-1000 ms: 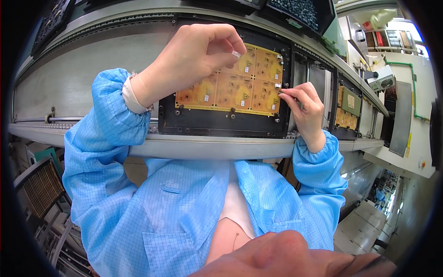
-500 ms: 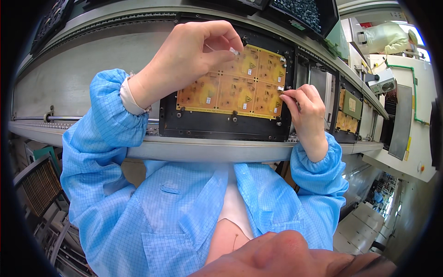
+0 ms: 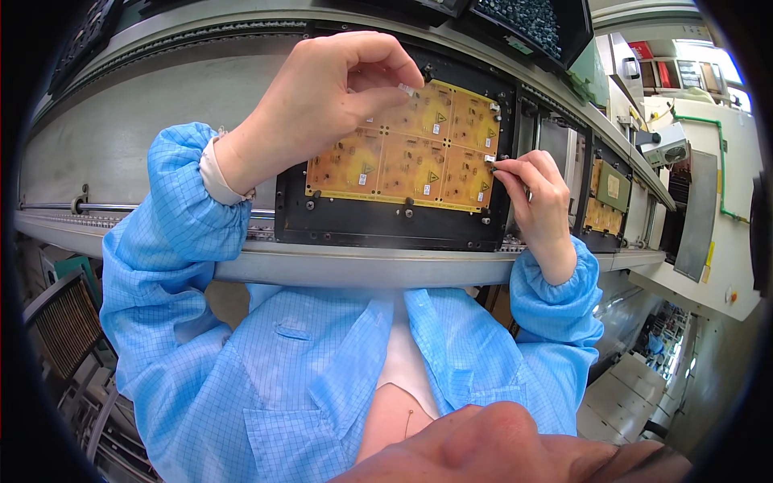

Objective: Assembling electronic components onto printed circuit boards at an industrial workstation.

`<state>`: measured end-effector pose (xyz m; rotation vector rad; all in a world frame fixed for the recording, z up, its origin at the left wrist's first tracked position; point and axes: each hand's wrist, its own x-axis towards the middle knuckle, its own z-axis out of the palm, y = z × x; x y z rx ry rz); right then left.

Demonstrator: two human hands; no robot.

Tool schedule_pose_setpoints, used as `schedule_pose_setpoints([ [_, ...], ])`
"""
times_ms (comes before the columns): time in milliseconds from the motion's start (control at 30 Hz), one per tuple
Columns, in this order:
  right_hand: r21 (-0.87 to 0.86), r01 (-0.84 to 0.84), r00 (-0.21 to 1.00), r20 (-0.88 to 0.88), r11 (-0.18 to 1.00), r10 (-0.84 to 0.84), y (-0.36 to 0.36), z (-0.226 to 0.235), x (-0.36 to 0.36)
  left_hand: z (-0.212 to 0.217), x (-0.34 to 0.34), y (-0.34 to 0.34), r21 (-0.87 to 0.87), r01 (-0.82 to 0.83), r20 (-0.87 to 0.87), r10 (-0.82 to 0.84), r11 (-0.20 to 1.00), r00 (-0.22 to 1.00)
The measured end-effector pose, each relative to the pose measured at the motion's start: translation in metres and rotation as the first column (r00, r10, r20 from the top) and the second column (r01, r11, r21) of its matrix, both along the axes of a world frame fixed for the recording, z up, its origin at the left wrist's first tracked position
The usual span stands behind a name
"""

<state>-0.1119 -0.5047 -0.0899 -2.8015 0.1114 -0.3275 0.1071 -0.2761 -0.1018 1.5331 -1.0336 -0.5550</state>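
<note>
Six yellow circuit boards (image 3: 411,153) lie in a black tray (image 3: 386,225) on the conveyor rail (image 3: 346,262). The left hand (image 3: 322,97) and right hand (image 3: 535,189) each pinch a small white part against them; fitting seems underway, with most spots apparently unfilled.

A grey metal conveyor rail (image 3: 354,264) is seen running across the view, with a thin steel rod (image 3: 48,207) mounted at its left end. To the right, a second black carrier (image 3: 605,201) loaded with a yellow board is set on the same line. Above it, a tray of small dark parts (image 3: 523,18) is tilted toward the line. A small grey camera-like unit (image 3: 665,149) is mounted further right, beside a green cable (image 3: 719,165). A slatted chair back (image 3: 60,318) is seen at lower left.
</note>
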Motion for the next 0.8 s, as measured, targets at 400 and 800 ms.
schedule_pose_setpoints([
  [400,0.003,0.029,0.999,-0.018,1.0,-0.029,0.005,0.0,-0.002,-0.006,0.001,0.009,-0.028,0.013,0.025,-0.012,1.0,1.0],
  [800,-0.039,0.03,0.999,0.019,0.999,-0.03,0.013,-0.004,0.001,-0.01,0.007,0.013,-0.009,0.051,0.03,-0.051,0.999,0.998],
])
